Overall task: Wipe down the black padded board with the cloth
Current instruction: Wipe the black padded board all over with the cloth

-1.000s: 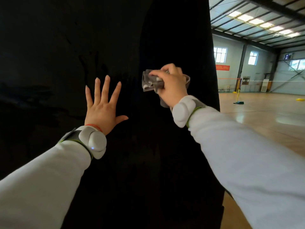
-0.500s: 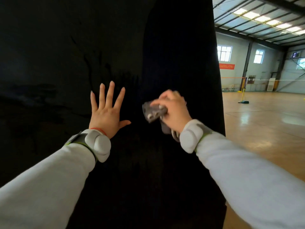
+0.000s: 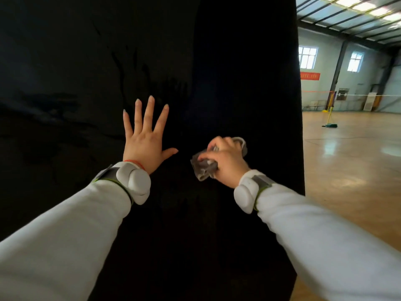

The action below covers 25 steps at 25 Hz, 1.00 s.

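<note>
Gripping the grey cloth point(image 3: 203, 168), the right hand point(image 3: 226, 162) held it on the black padded board point(image 3: 238, 83); at its nine o'clock the left hand point(image 3: 145, 146) lay flat, fingers spread.

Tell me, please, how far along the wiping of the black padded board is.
Done: unclear; the black padded board is too dark to show wiped patches. In hand: the right hand grips the bunched cloth at the board, while the left hand lies flat on it, fingers spread. Left: possibly much of the surface around the cloth.
</note>
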### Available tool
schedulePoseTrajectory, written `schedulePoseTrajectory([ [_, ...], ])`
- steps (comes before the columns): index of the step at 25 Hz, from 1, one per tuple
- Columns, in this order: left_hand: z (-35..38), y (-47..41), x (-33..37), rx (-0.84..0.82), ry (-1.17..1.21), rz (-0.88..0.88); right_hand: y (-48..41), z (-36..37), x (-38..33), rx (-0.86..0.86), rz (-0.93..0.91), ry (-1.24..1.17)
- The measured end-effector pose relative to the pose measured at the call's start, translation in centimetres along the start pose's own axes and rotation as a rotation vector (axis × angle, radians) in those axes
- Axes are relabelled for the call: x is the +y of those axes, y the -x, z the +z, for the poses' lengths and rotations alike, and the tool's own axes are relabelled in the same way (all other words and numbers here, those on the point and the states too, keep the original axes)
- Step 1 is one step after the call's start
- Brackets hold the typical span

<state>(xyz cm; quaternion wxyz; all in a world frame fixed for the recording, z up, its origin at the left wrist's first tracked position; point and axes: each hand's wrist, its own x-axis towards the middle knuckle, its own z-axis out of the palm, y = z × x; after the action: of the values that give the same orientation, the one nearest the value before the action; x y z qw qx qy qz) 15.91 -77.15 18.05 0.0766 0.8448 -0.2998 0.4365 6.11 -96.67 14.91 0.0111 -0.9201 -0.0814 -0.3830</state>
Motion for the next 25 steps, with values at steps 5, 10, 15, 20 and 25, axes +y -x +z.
schedulePoseTrajectory([
  [5, 0.3, 0.6, -0.1, -0.081, -0.025, -0.009, -1.4, -3.1, -0.3, -0.105, 0.013, 0.058],
  [10, 0.5, 0.7, -0.2, -0.071, -0.003, 0.004, -7.4, -5.9, -1.0, 0.331, 0.178, 0.027],
  [15, 0.7, 1.2, -0.6, -0.022, 0.003, 0.046, -2.4, -0.6, -0.8, 0.208, 0.035, 0.029],
  [20, 1.4, 2.8, -0.6, -0.082, -0.019, 0.034, 3.0, 1.6, -0.5, -0.102, -0.04, 0.008],
  [25, 2.1, 2.8, -0.9, -0.078, -0.029, 0.03, -4.6, -5.3, -1.3, 0.277, 0.086, 0.032],
])
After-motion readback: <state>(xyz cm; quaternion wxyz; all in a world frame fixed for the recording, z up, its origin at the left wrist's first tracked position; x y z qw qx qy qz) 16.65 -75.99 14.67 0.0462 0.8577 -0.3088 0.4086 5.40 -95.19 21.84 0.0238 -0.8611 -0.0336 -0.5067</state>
